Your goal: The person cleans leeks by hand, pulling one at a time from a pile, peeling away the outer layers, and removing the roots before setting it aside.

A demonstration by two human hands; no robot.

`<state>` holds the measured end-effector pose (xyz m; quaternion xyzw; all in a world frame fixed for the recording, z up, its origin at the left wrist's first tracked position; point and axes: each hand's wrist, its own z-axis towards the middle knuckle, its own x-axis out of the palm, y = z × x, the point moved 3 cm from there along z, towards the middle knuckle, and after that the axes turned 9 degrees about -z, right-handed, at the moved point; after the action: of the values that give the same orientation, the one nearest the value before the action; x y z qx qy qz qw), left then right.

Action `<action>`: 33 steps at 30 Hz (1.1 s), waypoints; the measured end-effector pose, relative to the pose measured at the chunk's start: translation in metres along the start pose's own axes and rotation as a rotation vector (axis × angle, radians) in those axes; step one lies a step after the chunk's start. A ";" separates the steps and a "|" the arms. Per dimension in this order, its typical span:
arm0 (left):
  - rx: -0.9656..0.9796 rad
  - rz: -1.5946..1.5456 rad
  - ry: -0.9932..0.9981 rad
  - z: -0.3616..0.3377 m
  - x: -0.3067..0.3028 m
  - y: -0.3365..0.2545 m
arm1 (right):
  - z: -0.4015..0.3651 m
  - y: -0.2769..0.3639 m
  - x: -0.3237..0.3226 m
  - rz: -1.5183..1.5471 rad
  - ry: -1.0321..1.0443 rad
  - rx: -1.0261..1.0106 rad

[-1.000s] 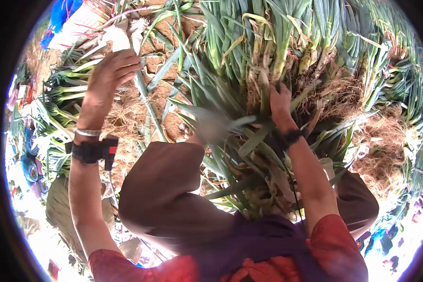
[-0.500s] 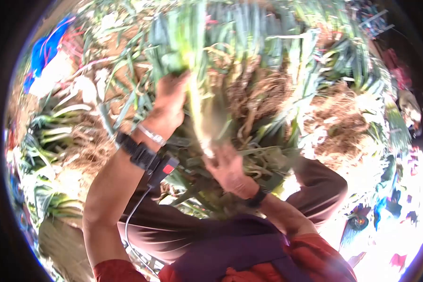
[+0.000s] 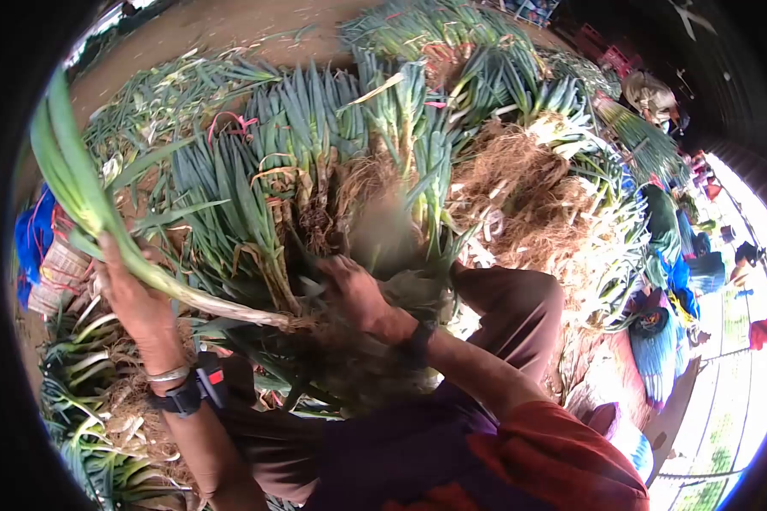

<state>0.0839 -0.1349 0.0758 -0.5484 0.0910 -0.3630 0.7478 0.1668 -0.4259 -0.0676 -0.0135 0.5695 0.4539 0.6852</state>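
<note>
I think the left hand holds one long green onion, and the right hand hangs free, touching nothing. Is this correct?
Not quite. The head view shows the right hand resting on the onion bundle in front of the person, not free. The left hand does hold one long green onion.

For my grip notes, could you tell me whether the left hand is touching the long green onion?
Touching. The head view shows the left hand closed around the long green onion at its stalk.
</note>
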 end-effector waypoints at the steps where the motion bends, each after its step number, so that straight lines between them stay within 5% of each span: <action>1: -0.022 0.028 0.044 -0.009 -0.001 0.023 | 0.015 0.017 -0.009 0.285 0.042 0.006; 3: -0.181 -0.169 0.107 -0.024 0.005 0.061 | 0.037 0.060 -0.012 0.876 0.190 0.056; 6: -0.444 -0.702 0.137 -0.049 0.047 0.086 | 0.060 0.095 -0.013 1.054 0.276 0.138; 9: -0.481 -0.661 0.132 -0.065 0.072 0.069 | 0.059 0.088 -0.006 1.288 0.240 0.328; 11: -0.254 -0.317 0.273 -0.065 0.061 0.085 | 0.055 0.076 0.008 1.451 0.151 0.391; 13: -0.226 -0.259 0.253 -0.070 0.066 0.080 | 0.052 0.065 0.028 1.637 0.006 0.410; 15: -0.390 -0.482 0.083 -0.080 0.080 0.070 | 0.050 0.066 0.030 1.758 0.020 0.594; 20: -0.473 -0.684 0.321 -0.082 0.084 0.072 | 0.039 0.017 0.074 1.908 -0.064 0.929; 21: -0.488 -0.754 0.291 -0.081 0.085 0.070 | 0.034 0.011 0.067 1.492 -0.075 0.576; 22: -0.498 -0.820 0.259 -0.080 0.090 0.066 | 0.027 0.007 0.056 0.636 -0.158 0.325; 23: -0.500 -0.869 0.216 -0.076 0.091 0.061 | 0.016 0.004 0.048 0.117 -0.375 0.242; 25: -0.520 -0.905 0.167 -0.058 0.077 0.057 | -0.020 -0.023 0.042 -0.008 0.129 0.029; 28: -0.388 -0.809 0.110 -0.032 0.061 0.046 | -0.095 -0.075 0.036 -0.208 0.775 0.048; 29: -0.342 -0.784 0.110 -0.021 0.057 0.045 | -0.119 -0.113 0.054 -0.221 0.832 0.263; 31: -0.387 -0.809 0.129 -0.010 0.047 0.051 | -0.116 -0.124 0.053 -0.362 0.803 0.102; 33: -0.421 -0.841 0.170 -0.009 0.046 0.059 | -0.088 -0.101 0.050 0.054 0.610 0.015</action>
<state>0.1386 -0.1627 0.0319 -0.6456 -0.0064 -0.6515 0.3984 0.1600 -0.5023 -0.1884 -0.1290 0.7524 0.4429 0.4702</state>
